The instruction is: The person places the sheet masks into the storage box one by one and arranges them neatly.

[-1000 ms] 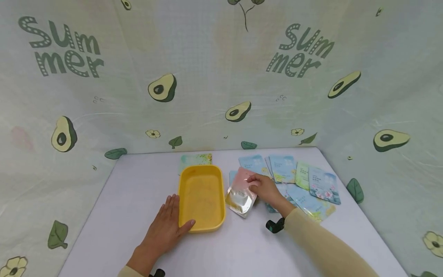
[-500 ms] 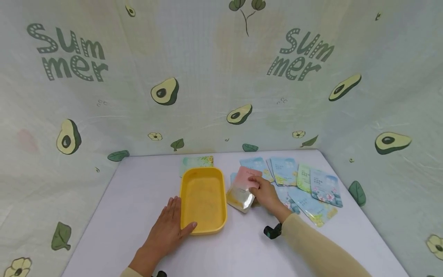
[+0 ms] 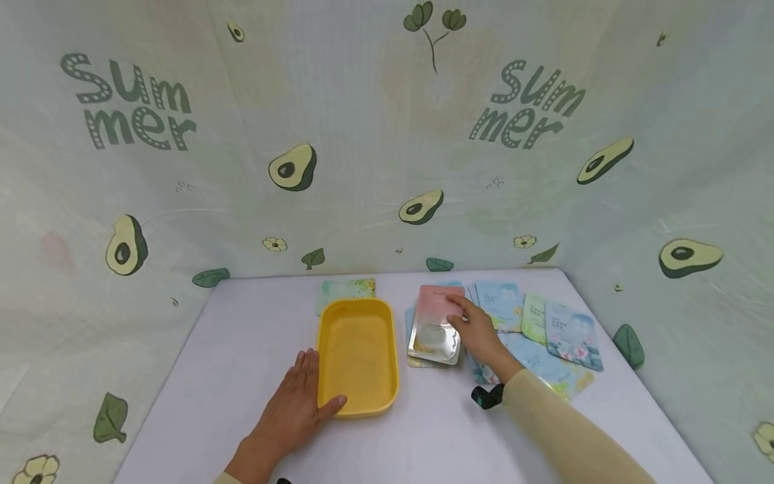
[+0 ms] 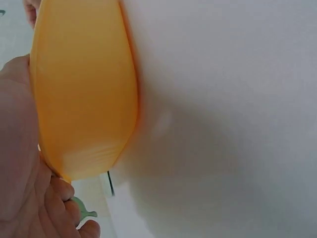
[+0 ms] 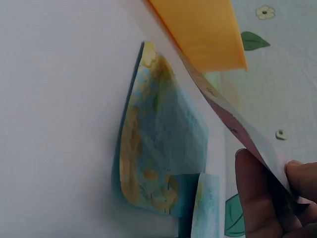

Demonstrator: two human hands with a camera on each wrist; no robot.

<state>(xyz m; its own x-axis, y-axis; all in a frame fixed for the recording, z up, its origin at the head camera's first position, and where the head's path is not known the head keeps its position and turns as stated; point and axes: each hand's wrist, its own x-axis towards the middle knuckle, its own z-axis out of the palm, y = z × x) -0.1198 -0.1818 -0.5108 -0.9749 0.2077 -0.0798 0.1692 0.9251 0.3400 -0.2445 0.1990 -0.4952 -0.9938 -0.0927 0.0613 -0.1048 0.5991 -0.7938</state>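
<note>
My right hand [image 3: 480, 336] pinches the edge of a pink and silver face mask sachet [image 3: 432, 319]. In the right wrist view, the sachet is edge-on between thumb and fingers, raised above a blue and yellow sachet [image 5: 158, 134] on the table. My left hand [image 3: 290, 407] lies along the left side of a yellow tray [image 3: 359, 356], fingers straight and thumb at the near corner. The tray's outer wall [image 4: 89, 89] touches that hand in the left wrist view. The tray's inside holds nothing.
Several blue face mask sachets [image 3: 498, 306] lie spread on the right of the white table [image 3: 411, 437]. Among them are a green one [image 3: 535, 317] and a flowered one [image 3: 573, 333]. A green sachet [image 3: 345, 289] lies behind the tray. A printed cloth [image 3: 363, 134] hangs beyond.
The pink sachet, still pinched by my right hand, has shifted slightly right and straightened from its slant. My left hand stays against the tray. The head view has tilted up a little.
</note>
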